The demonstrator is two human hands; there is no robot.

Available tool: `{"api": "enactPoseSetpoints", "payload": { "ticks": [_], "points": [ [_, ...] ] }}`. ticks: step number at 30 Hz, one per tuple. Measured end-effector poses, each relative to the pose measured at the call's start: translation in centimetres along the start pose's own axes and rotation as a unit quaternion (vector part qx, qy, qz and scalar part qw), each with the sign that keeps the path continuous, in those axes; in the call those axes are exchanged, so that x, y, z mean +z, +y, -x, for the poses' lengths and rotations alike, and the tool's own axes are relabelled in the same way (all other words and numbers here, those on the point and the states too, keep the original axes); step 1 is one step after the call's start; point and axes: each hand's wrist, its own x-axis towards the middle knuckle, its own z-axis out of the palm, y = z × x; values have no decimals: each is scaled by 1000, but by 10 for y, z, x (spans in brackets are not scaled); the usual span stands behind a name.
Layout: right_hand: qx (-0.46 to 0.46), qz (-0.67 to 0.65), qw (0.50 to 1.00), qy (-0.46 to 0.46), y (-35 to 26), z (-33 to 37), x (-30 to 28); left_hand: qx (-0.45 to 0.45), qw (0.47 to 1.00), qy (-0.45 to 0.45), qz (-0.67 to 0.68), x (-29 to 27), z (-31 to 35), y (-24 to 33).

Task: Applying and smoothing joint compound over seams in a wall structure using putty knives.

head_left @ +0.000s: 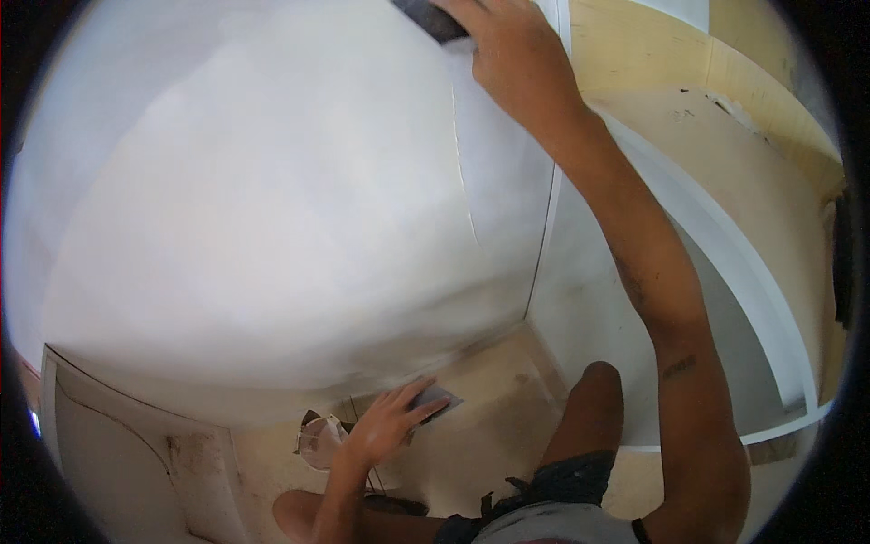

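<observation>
My right hand (517, 41) is at the top of the view, closed on a dark flat scraper (431, 20) held against a large white panel (272, 181). The scraper's far part runs out of the picture. Below it, a thin raised white line (459, 154) runs down the panel. Low in front of me, my left hand (391, 422) grips a small grey flat blade (437, 405) between thumb and fingers, near the panel's lower edge. Close by that hand stands an open bag (321, 442) with pale pinkish-white stuff in it.
To the right is a curved white frame (725, 236) with grey and beige panels. A pale wooden strip (652, 50) bends along the upper right. At lower left a recess (118, 462) has a stained wall. The beige floor (489, 399) lies around my bent legs.
</observation>
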Motion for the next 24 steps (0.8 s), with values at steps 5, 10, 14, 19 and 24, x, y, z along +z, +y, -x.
{"api": "enactPoseSetpoints", "payload": {
  "ticks": [5,10,14,19,24],
  "points": [
    [-25,50,994,-98,-14,82,10,-20,999,10,41,1,0,-5],
    [-29,43,979,-198,-45,155,18,-21,999,3,38,2,4,-11],
    [-15,19,968,-249,-66,209,23,-19,996,21,88,6,3,-14],
    [-36,32,958,-281,-71,276,21,-16,976,70,205,7,-7,-5],
    [-52,27,945,-322,-57,311,22,-33,836,166,522,10,-24,10]
  ]
}}
